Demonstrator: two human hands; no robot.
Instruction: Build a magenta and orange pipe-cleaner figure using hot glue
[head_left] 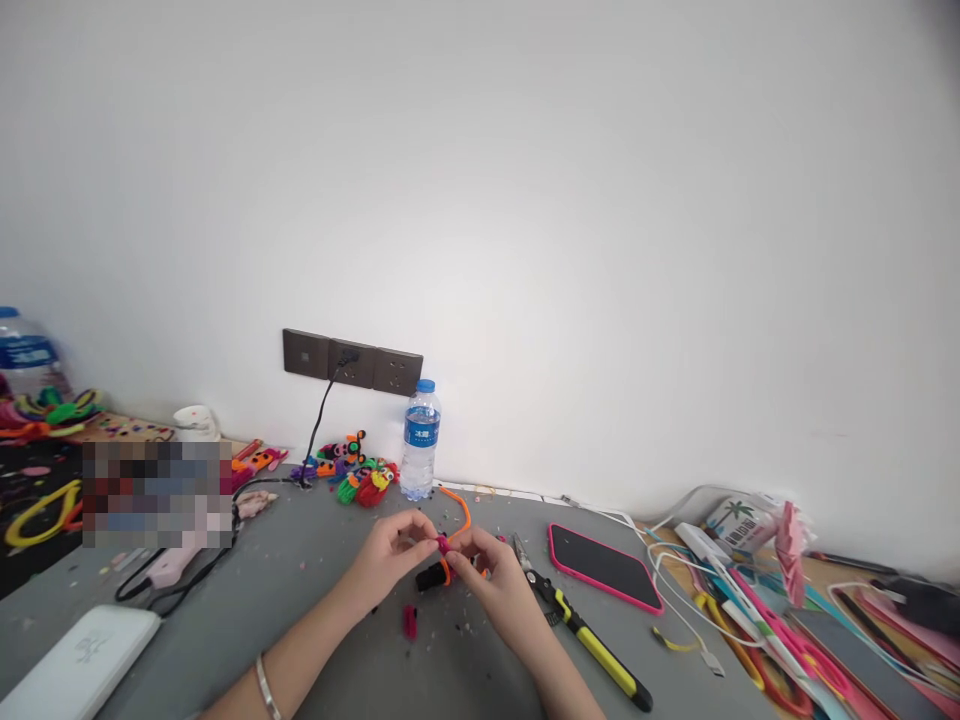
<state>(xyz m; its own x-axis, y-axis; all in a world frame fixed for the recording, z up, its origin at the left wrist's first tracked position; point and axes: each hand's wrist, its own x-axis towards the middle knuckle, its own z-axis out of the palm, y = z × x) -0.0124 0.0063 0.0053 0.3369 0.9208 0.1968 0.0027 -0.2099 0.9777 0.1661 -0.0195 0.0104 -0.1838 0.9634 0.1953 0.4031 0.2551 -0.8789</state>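
Observation:
Over the grey table (322, 620), my left hand (397, 552) pinches a small magenta fuzzy piece (442, 546), seemingly pipe cleaner. My right hand (484, 572) has its thumb and fingers closed on the same piece from the other side. An orange pipe cleaner (463, 512) curves up behind the fingers. Below them lies a black fuzzy roll (430, 577) with an orange band around it, partly hidden by my right hand. Nearer to me, a short magenta piece (410, 622) rests on the table.
Yellow-and-black pliers (592, 640) and a pink-edged phone (604, 567) lie to the right, beside white cables and craft strips. A water bottle (421, 440) stands by the wall near colourful pipe-cleaner figures (371, 485). At left are a white power bank (82, 660) and a pink corded tool (176, 562).

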